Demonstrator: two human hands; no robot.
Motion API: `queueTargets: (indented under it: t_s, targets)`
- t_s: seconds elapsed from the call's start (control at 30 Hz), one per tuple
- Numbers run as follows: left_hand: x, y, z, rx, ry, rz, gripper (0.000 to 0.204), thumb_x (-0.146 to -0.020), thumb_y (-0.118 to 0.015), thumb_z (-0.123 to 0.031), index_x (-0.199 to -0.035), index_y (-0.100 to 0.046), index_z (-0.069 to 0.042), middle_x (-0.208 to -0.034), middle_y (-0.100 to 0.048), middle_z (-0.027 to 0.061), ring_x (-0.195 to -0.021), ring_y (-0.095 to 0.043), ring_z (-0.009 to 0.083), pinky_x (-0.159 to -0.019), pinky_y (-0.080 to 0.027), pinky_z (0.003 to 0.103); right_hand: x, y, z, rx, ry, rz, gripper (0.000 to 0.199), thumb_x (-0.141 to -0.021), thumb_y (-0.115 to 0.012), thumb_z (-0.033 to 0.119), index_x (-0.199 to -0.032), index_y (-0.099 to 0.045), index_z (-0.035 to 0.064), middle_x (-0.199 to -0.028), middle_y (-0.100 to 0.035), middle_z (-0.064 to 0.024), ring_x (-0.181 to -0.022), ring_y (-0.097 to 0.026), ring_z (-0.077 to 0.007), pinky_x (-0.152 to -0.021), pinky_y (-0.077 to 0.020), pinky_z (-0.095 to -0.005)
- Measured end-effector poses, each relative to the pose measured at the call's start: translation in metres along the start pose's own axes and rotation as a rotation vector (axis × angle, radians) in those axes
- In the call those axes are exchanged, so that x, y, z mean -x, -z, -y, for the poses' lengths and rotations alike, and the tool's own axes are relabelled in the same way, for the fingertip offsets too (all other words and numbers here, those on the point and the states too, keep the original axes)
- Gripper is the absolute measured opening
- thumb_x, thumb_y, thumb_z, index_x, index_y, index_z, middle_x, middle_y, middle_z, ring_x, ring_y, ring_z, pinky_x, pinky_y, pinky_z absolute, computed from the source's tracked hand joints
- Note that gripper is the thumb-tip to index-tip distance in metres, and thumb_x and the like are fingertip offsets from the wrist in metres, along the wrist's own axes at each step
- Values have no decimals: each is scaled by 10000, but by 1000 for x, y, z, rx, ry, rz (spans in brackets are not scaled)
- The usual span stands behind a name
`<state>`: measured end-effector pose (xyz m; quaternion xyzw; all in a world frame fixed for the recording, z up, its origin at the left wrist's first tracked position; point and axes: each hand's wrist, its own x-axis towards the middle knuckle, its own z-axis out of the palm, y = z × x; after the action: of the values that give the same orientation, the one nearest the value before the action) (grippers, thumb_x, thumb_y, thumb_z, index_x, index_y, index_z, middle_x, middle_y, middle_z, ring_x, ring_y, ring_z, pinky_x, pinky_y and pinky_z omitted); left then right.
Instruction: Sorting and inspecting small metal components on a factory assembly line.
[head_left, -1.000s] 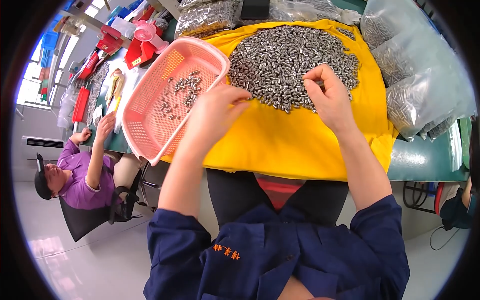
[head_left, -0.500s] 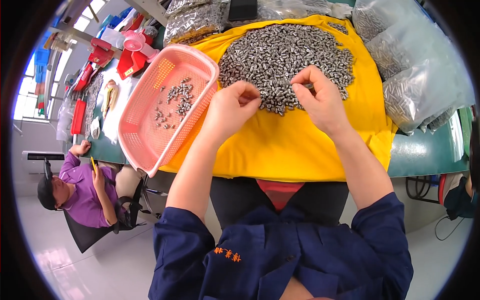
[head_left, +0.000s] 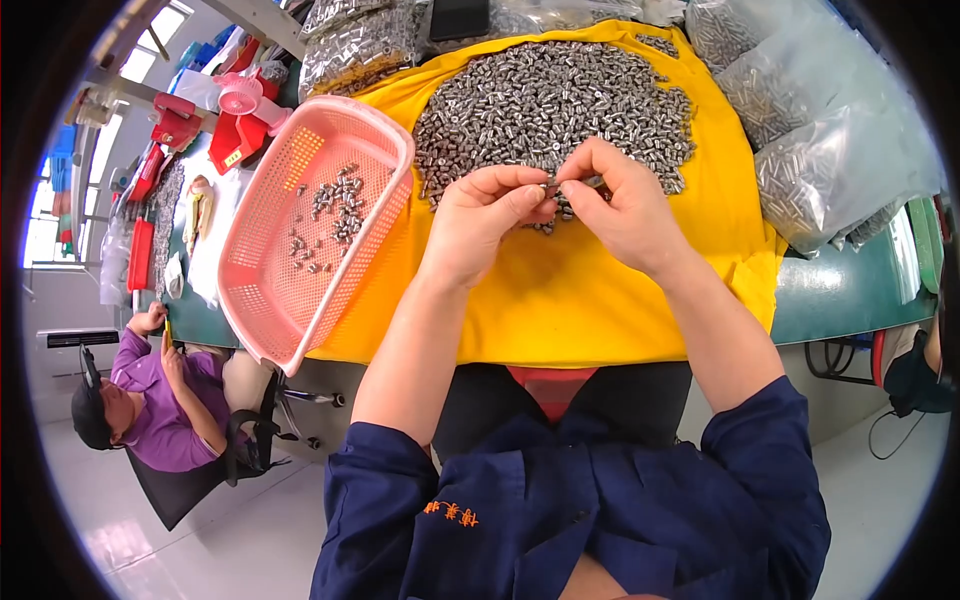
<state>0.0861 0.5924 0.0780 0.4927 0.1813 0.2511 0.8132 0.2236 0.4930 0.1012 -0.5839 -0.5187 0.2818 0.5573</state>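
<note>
A: Where are we?
B: Both our hands, left hand [head_left: 487,222] and right hand [head_left: 618,203], pinch one small metal part [head_left: 553,182] with closed fingers, above the pile [head_left: 550,100] on the yellow cloth [head_left: 560,300].
A: Next?
B: Probably checking it, then carrying it left to the pink basket [head_left: 310,225].

Heap of small grey metal cylinders [head_left: 555,105] spread on a yellow cloth [head_left: 560,300] over the green bench [head_left: 850,295]; at the heap's near edge, left hand [head_left: 485,225] and right hand [head_left: 620,205] meet, fingers [head_left: 545,190] pinching one small metal piece [head_left: 553,181] between them. Left of the heap, a pink perforated basket [head_left: 270,290] holding a few loose cylinders; right of the heap, clear bags of cylinders [head_left: 820,150]. Far left of the heap, beyond the basket, a seated person in purple [head_left: 160,410].
</note>
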Motion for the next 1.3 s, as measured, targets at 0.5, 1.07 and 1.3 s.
queueTargets:
  t_s: [0.5,1.07,1.3]
  targets:
    - [1,-4,-2,-311,-50,-71,116,-783,-543,16,-888,-590,36,-821,-613,73,-752,-590,119,-672,-482,222,2,-8,-5,413,248,-15,51,-746,-494,75,-762,-456,45,-648,-531,-130,-630,-529,-317,-556,-413,-404]
    - [1,9,0,-165,-72,-82,139,-781,-564,-42,-919,-574,-26,-815,-576,23,-695,-546,80,-633,-446,204,-1,-1,0,182,30,-46,56,-747,-514,51,-793,-491,29,-646,-524,-71,-546,-502,-148,-513,-400,-264]
    - [2,4,-1,99,35,-5,159,-807,-534,-38,-964,-555,-25,-860,-597,66,-770,-583,137,-704,-480,257,0,-3,-4,39,68,-29,61,-763,-510,51,-809,-499,13,-697,-541,-43,-598,-499,-83,-545,-418,-225]
